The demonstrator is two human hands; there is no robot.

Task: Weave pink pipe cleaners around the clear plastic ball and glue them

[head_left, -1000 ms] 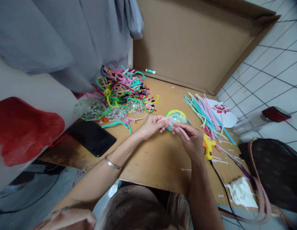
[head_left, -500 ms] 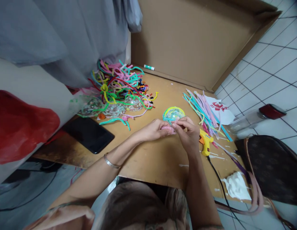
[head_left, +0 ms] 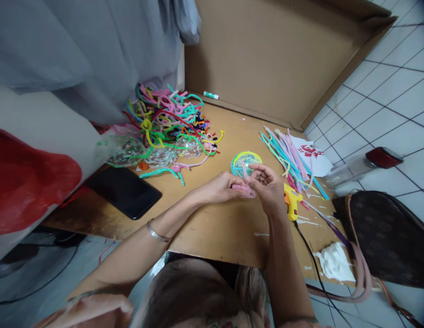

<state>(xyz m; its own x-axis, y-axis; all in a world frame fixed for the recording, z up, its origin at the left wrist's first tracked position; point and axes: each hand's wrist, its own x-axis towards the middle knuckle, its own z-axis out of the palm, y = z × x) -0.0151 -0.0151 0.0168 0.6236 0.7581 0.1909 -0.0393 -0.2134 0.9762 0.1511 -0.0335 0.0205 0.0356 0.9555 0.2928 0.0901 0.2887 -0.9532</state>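
Observation:
Between my hands is a coiled pink pipe cleaner (head_left: 244, 189). My left hand (head_left: 219, 187) is closed around its left side. My right hand (head_left: 268, 189) pinches the pipe cleaner's right side between thumb and forefinger, the other fingers curled loosely. One pink end sticks up past the right fingertips. Just behind my hands, a round clear dome (head_left: 246, 160) edged with yellow, green and turquoise pipe cleaner rests on the table. Beside my right wrist lies a yellow hot glue gun (head_left: 292, 201).
A heap of coloured pipe cleaners (head_left: 171, 114) sits at the back left, near a black phone (head_left: 126, 191). Straight pipe cleaners (head_left: 290, 157) lie to the right. Farther right are a bottle (head_left: 365, 166), a brown bag (head_left: 390, 237) and crumpled tissue (head_left: 337, 262). Cardboard (head_left: 246, 59) stands behind.
My hands have shifted slightly down from the dome. The right fingers have opened a little, and more of the coiled pink pipe cleaner and its upright end now show.

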